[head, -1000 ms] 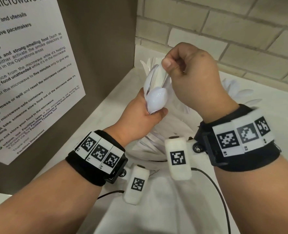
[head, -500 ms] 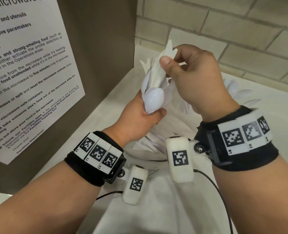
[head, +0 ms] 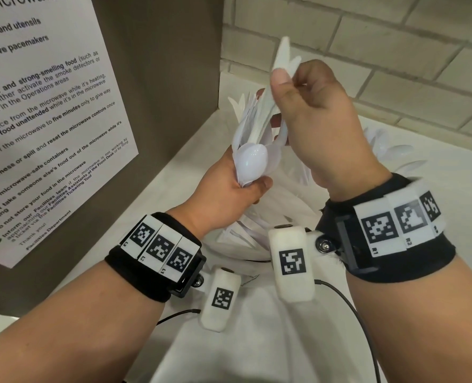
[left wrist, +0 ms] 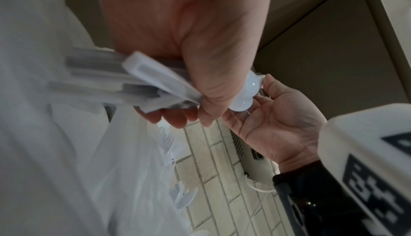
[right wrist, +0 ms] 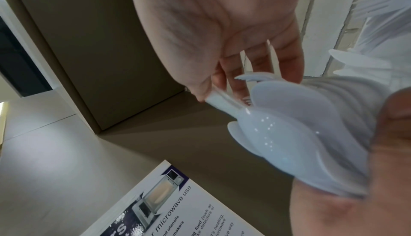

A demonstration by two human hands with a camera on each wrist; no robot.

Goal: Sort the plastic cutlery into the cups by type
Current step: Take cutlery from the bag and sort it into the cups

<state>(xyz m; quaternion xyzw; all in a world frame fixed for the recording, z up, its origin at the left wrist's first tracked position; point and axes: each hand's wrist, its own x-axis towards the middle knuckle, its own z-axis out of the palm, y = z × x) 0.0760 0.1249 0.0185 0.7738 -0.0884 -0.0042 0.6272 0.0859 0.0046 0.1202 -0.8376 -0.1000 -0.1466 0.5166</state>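
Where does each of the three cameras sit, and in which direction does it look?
Head: on the person's head, looking forward and down; shows both forearms, the left hand gripping the spoon bundle and the right hand pinching one white piece.
Left wrist: under the left wrist, looking up along the palm; shows the left hand and the right hand.
Right wrist: under the right wrist, looking along the right hand at the spoon bundle.
Shared: all three views show the spoon bundle.
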